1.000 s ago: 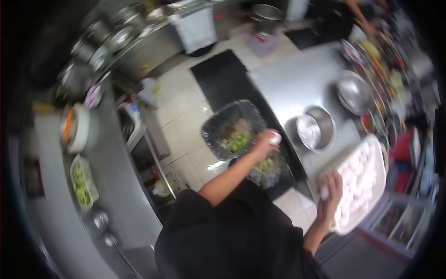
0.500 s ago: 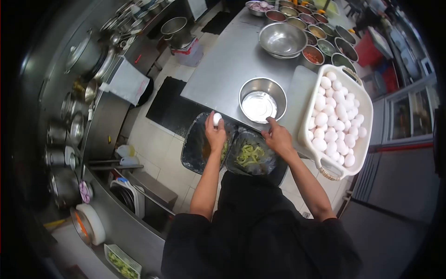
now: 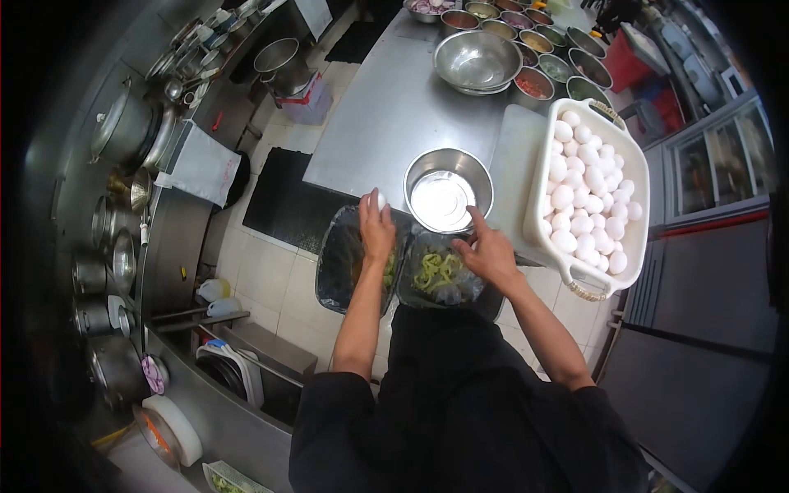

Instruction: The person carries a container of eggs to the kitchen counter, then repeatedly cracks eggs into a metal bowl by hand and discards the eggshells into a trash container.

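My left hand (image 3: pixel 377 234) is closed around a white egg (image 3: pixel 379 200), which shows past its fingertips near the steel table's edge. A deep metal pot (image 3: pixel 448 191) stands at the front edge of the steel table (image 3: pixel 374 123). At the pot's near right rim is my right hand (image 3: pixel 490 251), index finger stretched out to the rim, with no object visible in it. A white basket (image 3: pixel 639 177) full of white eggs (image 3: pixel 582 193) stands to the right. Below the hands are two black-lined bins (image 3: pixel 333 275) with green scraps (image 3: pixel 437 271) in them.
Stacked metal bowls (image 3: pixel 477 59) and several small bowls of ingredients (image 3: pixel 532 82) stand at the back of the table. A pale cutting board (image 3: pixel 519 156) lies beside the basket. Pots and a white cloth (image 3: pixel 201 164) line the left counter.
The view has swung and settled. My right hand, at the egg basket a second ago, is now at the pot's rim. The egg in my left hand has come to the table's edge.
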The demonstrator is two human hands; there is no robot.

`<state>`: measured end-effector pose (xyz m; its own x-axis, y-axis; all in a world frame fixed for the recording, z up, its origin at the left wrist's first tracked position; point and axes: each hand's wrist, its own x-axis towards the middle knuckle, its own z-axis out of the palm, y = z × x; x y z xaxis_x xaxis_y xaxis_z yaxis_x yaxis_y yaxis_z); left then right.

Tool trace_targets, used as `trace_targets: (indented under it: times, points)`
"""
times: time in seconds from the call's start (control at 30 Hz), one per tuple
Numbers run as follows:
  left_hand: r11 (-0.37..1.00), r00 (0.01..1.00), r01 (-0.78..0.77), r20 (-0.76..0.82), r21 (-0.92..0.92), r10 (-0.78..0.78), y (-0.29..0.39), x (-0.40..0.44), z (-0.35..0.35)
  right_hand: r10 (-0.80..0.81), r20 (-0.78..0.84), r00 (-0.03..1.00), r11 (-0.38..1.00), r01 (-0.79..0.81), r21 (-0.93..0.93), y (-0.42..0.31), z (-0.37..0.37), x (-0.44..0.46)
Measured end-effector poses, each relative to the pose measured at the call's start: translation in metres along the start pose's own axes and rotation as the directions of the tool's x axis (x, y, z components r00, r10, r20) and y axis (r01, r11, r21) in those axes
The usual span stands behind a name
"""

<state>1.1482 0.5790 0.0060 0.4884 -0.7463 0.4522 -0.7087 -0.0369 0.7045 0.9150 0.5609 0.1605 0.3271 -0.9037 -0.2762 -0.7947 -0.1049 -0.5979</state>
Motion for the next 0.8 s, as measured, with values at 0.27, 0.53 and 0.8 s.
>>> trace_targets:
  times: [0.27, 0.53, 0.8]
  points:
    - [0.243, 0.824, 0.555, 0.486, -0.796, -0.291, 0.062, 0.046, -0.055, -0.452, -0.136, 0.882, 0.888, 0.459, 0.031, -0.028, -0.065, 0.027]
    - [0.331, 0.742, 0.639, 0.669, -0.694, -0.032, 0.128, 0.083, -0.066, -0.779, 0.047, 0.626, 0.626, 0.780, -0.016, -0.052, -0.088, 0.079]
    - [0.509, 0.743, 0.553, 0.667, -0.660, 0.058, 0.154, 0.099, -0.050, -0.728, -0.047, 0.684, 0.685, 0.725, -0.074, -0.037, -0.096, 0.087]
